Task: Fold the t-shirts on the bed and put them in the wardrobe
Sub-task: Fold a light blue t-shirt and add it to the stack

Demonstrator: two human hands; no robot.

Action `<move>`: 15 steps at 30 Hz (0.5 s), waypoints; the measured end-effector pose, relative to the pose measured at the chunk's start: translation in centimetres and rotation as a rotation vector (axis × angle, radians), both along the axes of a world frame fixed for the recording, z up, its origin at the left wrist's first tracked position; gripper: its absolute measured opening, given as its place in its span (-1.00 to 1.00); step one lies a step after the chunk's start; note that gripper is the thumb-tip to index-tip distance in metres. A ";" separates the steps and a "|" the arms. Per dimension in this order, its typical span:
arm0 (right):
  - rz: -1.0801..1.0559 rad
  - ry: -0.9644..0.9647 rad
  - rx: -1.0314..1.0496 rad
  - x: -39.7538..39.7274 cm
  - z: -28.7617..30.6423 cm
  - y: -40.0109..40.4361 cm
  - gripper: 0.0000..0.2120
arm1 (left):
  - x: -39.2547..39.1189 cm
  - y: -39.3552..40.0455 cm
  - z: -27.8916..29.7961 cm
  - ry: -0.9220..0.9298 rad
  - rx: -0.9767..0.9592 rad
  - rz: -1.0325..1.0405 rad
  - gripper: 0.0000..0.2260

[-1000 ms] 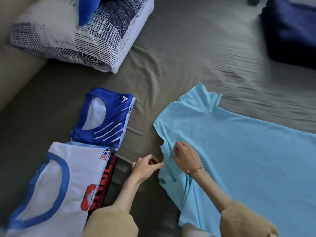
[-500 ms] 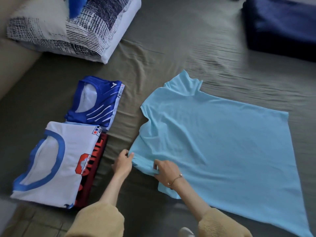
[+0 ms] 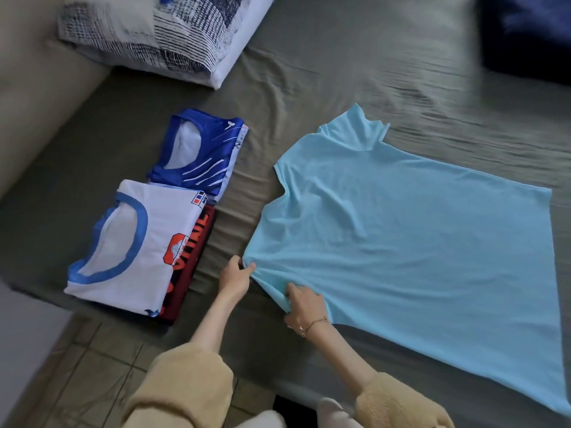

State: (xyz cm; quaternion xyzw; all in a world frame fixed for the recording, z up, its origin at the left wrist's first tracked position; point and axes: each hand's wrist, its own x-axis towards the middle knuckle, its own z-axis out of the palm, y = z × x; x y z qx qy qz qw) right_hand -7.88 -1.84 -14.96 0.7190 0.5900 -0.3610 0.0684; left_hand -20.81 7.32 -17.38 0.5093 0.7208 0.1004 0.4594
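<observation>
My left hand (image 3: pixel 235 278) and right hand (image 3: pixel 304 305) pinch the light blue t-shirt (image 3: pixel 401 242) at its near sleeve; soft, limp cloth, best held by edges.

Olive-sheeted bed (image 3: pixel 355 66): light-blue t-shirt (image 3: pixel 417 242) spread flat; folded shirts (image 3: pixel 154 217) beside; patterned pillow (image 3: pixel 173 32).
</observation>
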 end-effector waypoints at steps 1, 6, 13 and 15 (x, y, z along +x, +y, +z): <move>-0.014 -0.010 -0.008 0.0 0.1 -0.4 -0.79 | -0.1 -0.3 0.1 -0.059 -0.035 0.039 -0.77; -0.074 0.105 -0.014 -1.3 0.3 -1.9 -0.77 | -0.9 -2.4 -0.4 -0.143 -0.267 -0.081 -0.72; -0.165 0.388 -0.023 -4.3 0.2 -3.6 -0.59 | -1.5 -4.3 -0.9 -0.139 -0.312 0.026 -0.88; -0.166 0.446 -0.060 -5.0 0.0 -4.2 -0.61 | -1.5 -4.9 -0.6 -0.143 -0.314 -0.023 -0.86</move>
